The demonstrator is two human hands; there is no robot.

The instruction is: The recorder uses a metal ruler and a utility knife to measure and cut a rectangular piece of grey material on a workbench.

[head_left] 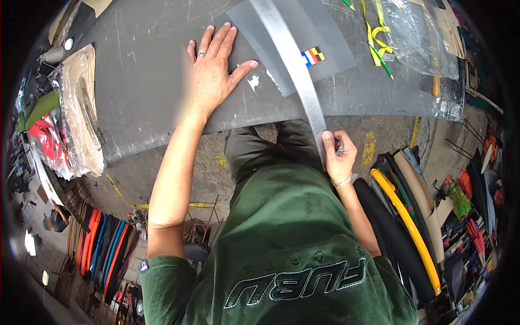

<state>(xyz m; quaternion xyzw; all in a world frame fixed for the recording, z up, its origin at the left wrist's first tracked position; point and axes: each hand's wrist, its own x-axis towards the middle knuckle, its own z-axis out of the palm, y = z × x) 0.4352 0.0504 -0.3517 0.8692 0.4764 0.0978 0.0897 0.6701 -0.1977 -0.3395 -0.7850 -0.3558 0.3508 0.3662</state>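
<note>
My left hand point(216, 73) lies flat on the dark work table point(157, 70), fingers spread, with a ring on one finger. It is just left of a grey sheet point(338, 46). A long metal straightedge point(295, 59) crosses the sheet and reaches past the table's near edge toward me. Closed round its near end is my right hand point(340, 151), thumb on top. A small dark object shows between those fingers; I cannot make out its kind. On the sheet, touching the straightedge's right side, is a small multicoloured checked patch point(313, 56).
Right of the sheet lie a yellow tape measure point(374, 35), a green pencil point(383, 65) and clear plastic film point(414, 40). Brown paper in plastic point(81, 103) rests at the table's left end. Rolls of coloured material point(406, 227) stand at lower right, more point(103, 249) at lower left.
</note>
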